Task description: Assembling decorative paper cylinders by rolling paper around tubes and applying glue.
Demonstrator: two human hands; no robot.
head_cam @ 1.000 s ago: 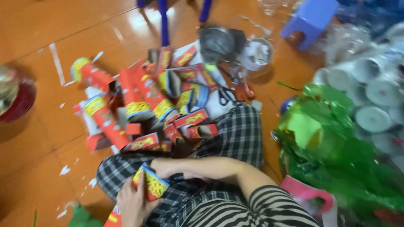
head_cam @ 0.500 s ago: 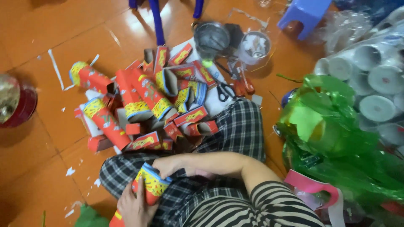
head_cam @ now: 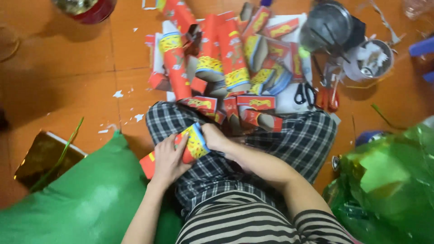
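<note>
Down in the lower centre of the head view, both hands meet over the lap on a red paper tube (head_cam: 192, 145) with a yellow printed band and a blue rim. The left hand (head_cam: 168, 160) is wrapped around the tube's lower side, fingers curled closed against the red paper. The right hand (head_cam: 216, 137) presses on the tube's upper end, its fingers bent shut over the rim. The tube lies tilted across the checked trousers (head_cam: 289, 135), just above a striped shirt (head_cam: 244, 223).

Above the knees, in the upper centre of the frame, a pile of similar red and yellow tubes (head_cam: 221, 58) and flat cut pieces covers the orange tiled floor (head_cam: 63, 81). Right of the pile lie black-handled scissors (head_cam: 305, 93), with a grey metal pot (head_cam: 327, 25) and a small round tin (head_cam: 370, 61) near them. A green cushion (head_cam: 86, 199) fills the lower left, and crumpled green cellophane (head_cam: 389, 180) fills the lower right.
</note>
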